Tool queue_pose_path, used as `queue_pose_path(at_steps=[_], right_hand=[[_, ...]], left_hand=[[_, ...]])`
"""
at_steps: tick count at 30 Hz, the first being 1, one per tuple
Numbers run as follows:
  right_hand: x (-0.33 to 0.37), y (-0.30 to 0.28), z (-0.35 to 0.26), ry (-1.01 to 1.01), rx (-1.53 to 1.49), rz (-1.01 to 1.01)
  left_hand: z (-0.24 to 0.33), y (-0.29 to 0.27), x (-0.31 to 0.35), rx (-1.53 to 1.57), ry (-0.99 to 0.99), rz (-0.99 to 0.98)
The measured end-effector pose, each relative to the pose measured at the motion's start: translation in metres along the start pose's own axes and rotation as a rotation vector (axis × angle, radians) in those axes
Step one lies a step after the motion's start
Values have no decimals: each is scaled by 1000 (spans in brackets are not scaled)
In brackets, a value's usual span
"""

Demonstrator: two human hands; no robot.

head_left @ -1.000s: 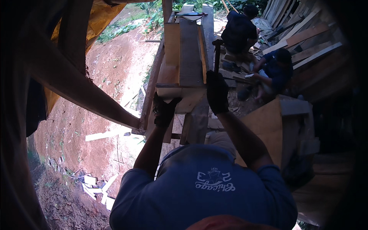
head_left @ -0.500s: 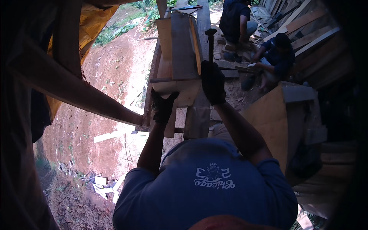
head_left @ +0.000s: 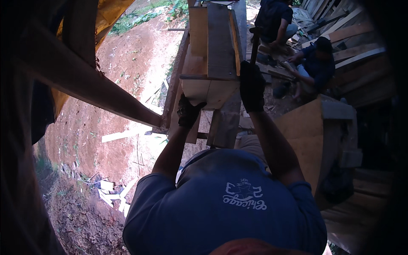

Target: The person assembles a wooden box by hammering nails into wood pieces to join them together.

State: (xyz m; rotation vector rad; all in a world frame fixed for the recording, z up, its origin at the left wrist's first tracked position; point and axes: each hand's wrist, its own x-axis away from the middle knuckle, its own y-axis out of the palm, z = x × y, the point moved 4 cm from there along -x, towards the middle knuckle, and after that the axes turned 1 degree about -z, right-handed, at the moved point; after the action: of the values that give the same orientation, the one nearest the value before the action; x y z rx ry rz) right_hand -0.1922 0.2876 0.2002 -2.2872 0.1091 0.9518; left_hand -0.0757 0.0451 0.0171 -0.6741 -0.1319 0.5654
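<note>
A long wooden box (head_left: 219, 40) of planks lies lengthwise on the bench in front of me. Its pale near end board (head_left: 210, 91) faces me. My left hand (head_left: 190, 111), in a dark glove, grips the lower left edge of this board, thumb apart from the fingers. Beside the box's near right corner, my right hand (head_left: 252, 87), also gloved, is closed round the handle of a hammer (head_left: 255, 44). The hammer points away from me, its dark head at the far end. My right fingers are partly lost in shadow.
A thick timber beam (head_left: 119, 104) slants in from the left to the bench. Two people (head_left: 312, 61) (head_left: 274, 21) sit at the far right among stacked planks (head_left: 352, 32). A large wooden piece (head_left: 301, 134) stands by my right arm. Wood scraps (head_left: 112, 193) lie on the ground lower left.
The box has shifted slightly to the right and away, and more of its near end board shows. Both hands and the hammer have moved right with it.
</note>
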Motion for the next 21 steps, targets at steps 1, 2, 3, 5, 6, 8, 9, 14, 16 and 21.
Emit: queue_pose_path(at_steps=[1, 2, 3, 5, 6, 8, 9, 14, 16, 21], right_hand=[[0, 1, -1, -10, 40, -20], [0, 1, 1, -41, 46, -12], [2, 2, 2, -73, 52, -4], [3, 3, 5, -102, 21, 27], [4, 2, 6, -100, -16, 50], [6, 3, 8, -54, -65, 51], [7, 4, 10, -9, -78, 30], [5, 8, 7, 34, -99, -19], [5, 8, 6, 32, -168, -4], [14, 11, 16, 176, -317, -35]], left_hand=[[-8, 4, 0, 16, 5, 18], [-9, 5, -1, 35, 14, 34], [-11, 7, -2, 54, 23, 51], [-8, 7, 0, 18, 1, 45], [-4, 6, -1, 0, -9, 44], [-4, 8, -2, -1, -19, 45], [-4, 9, -1, -1, -26, 46], [-2, 2, -9, 104, 26, -10], [-1, -2, -12, 130, 27, -17], [4, -7, -10, 175, 30, -5]])
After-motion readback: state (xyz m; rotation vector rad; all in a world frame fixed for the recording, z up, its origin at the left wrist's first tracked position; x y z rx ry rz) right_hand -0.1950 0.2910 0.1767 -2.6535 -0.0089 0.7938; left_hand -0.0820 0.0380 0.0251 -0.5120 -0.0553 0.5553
